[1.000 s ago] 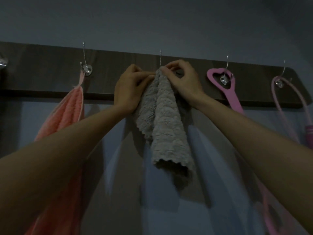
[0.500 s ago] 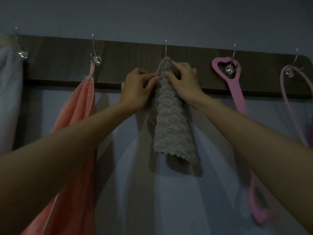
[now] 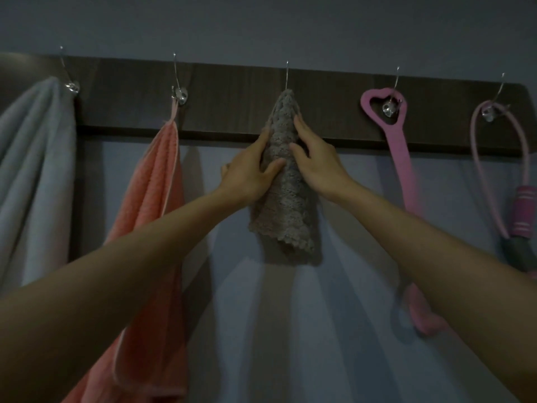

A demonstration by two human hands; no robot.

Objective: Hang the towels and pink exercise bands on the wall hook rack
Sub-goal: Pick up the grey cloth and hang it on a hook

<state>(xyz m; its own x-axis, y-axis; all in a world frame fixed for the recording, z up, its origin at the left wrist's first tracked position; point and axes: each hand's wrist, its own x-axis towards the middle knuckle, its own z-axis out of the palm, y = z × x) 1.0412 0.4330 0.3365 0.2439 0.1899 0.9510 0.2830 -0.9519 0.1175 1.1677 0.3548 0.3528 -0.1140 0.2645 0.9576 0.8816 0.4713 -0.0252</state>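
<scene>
A dark wooden hook rack [image 3: 232, 91] runs across the wall. A grey towel [image 3: 286, 196] hangs from its middle hook. My left hand [image 3: 250, 173] rests against the towel's left side with fingers spread. My right hand [image 3: 315, 158] lies flat on its right side, fingers extended upward. A salmon towel [image 3: 154, 205] hangs from the second hook and a pale towel [image 3: 32, 170] from the far left one. A flat pink band [image 3: 402, 158] with a heart-shaped loop hangs on the fourth hook. A thin pink tube band [image 3: 482, 170] with a padded handle hangs on the fifth.
The wall below the rack [image 3: 290, 330] is plain and grey-blue, crossed by shadows of my arms. The light is dim.
Both hands have slid down from the hook along the grey towel, which now hangs by itself. The view widened to the left, showing the pale towel.
</scene>
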